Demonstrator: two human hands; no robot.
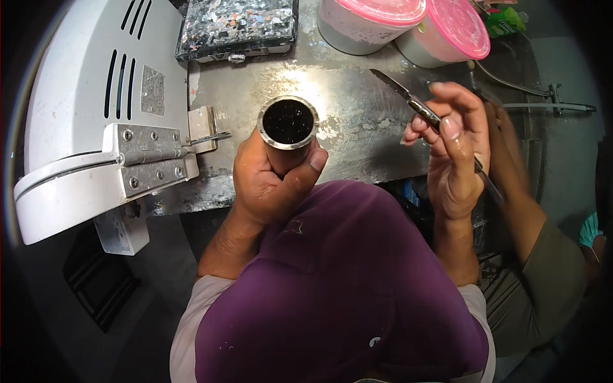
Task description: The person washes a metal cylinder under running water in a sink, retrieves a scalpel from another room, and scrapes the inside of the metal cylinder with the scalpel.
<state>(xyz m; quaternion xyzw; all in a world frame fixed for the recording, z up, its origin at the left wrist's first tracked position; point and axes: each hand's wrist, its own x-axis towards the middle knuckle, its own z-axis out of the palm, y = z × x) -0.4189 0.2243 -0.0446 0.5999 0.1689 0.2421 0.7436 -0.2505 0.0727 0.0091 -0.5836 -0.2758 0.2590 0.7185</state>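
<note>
My left hand (pixel 265 188) is wrapped round an upright metal cylinder (pixel 288 121), just above the near edge of the metal worktop. Its round rim is light grey, and the inside looks black with small shiny specks. To the right, my raised right hand (pixel 454 143) pinches a slim spatula-like tool (pixel 424 110) between thumb and fingers. One dark, thin blade points up and left, over the worktop; the other end emerges below the palm. The tool and the cylinder are well apart. How full the cylinder is I cannot tell.
At left stands a large white machine (pixel 76 96) with a metal hinge (pixel 150 152). A paint-spattered dark box (pixel 236 29) and two pink-lidded tubs (pixel 357 35) (pixel 434 48) line the far side of the worktop (pixel 357 150). Another person's arm (pixel 511 172) is close at my right.
</note>
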